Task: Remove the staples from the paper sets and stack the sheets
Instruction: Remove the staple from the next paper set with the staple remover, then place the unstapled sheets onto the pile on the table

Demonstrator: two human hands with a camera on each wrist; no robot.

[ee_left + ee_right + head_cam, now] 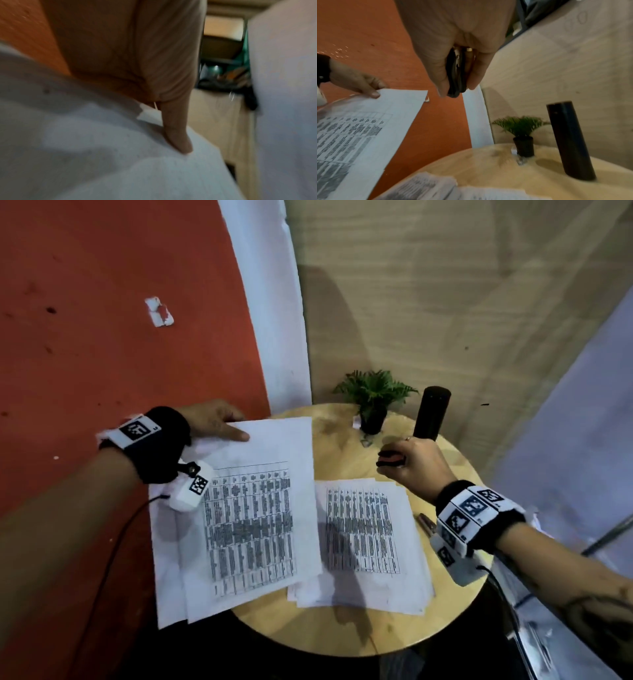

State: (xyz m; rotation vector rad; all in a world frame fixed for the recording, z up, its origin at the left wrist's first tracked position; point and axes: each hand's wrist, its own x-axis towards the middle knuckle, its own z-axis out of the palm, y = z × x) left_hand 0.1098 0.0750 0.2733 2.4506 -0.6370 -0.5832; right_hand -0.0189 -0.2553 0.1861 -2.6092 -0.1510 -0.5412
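White printed paper set (239,508), pinched at far-left corner by left hand (214,419), overhanging left edge of round wooden table (342,625). Black staple remover (456,75) clamped in right hand (411,465). Best: check torn corner, then lay on loose sheet stack (366,542), edges squared.

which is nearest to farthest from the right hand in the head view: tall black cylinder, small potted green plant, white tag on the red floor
From the right hand, which grips a black staple remover:
1. Tall black cylinder, just behind the hand on the round wooden table.
2. Small potted green plant, farther back and to the left.
3. White tag, far left on the red floor.
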